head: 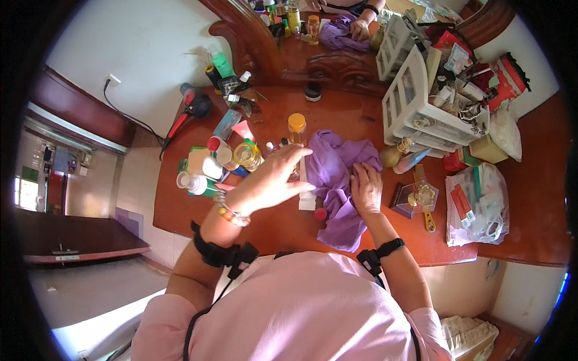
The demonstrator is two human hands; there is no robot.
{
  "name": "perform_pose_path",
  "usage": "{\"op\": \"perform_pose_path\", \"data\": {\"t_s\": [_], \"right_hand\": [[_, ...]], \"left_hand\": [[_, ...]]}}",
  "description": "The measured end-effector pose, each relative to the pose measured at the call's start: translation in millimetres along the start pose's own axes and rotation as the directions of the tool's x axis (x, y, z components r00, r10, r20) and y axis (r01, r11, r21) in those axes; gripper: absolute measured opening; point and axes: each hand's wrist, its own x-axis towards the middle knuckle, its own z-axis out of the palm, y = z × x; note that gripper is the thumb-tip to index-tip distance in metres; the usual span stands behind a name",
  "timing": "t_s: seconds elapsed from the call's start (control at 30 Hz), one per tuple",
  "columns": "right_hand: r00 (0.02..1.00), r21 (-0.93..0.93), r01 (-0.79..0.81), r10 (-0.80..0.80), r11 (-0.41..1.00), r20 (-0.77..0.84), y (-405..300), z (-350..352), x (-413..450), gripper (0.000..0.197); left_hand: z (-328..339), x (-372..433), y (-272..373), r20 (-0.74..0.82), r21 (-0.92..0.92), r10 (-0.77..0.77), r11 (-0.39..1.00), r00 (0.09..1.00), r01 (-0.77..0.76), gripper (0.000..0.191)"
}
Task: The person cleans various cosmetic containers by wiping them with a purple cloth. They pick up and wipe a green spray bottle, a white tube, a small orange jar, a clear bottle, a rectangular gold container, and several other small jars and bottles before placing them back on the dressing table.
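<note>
My right hand [367, 189] rests on a crumpled purple cloth [336, 158] lying on the reddish-brown wooden dressing table [271, 230]. Thumb and fingers spread apart, my left hand [275, 178] hovers over the small bottles left of the cloth and holds nothing. Just beyond its fingers stands a clear bottle with an orange cap [297, 124]. A narrow white box [307, 201] lies along the cloth's left edge, partly hidden by my left hand. Close by is a small round pinkish-red cap or jar [320, 214], touching or nearly touching the cloth.
Bottles and tubes, among them a white pump bottle [192, 182], crowd the left. Behind them lies a hair dryer [194, 108]. A dark jar [312, 92] stands near the mirror. On the right are a white drawer organizer [429, 104], a yellow comb [429, 221] and a filled plastic bag [478, 207].
</note>
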Motion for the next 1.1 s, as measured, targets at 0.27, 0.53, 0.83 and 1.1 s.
{"op": "perform_pose_path", "data": {"t_s": [0.27,0.53,0.83,1.1], "right_hand": [[0.999,-0.028,0.008,-0.007,1.0,0.047,1.1,-10.8,-9.8,0.029],[0.992,-0.091,-0.041,0.03,0.995,-0.12,-1.6,-21.1,-24.0,0.035],[0.984,0.114,-0.103,0.118,0.988,-0.134,-8.8,-54.4,-2.4,0.021],[0.784,0.688,-0.464,0.102,-0.558,0.612,-97.2,-96.2,41.2,0.031]], "left_hand": [[73.6,-10.7,-41.3,-0.302,0.179,-0.174,0.955,0.937,0.235,0.056],[73.3,-4.3,-37.5,-0.261,0.395,-0.222,0.863,0.939,0.314,0.035],[51.6,0.1,-30.9,-0.292,0.234,-0.125,0.952,0.948,0.198,0.025],[14.8,13.9,32.5,-0.336,-0.573,-0.069,0.807,0.939,-0.146,0.027]]}}
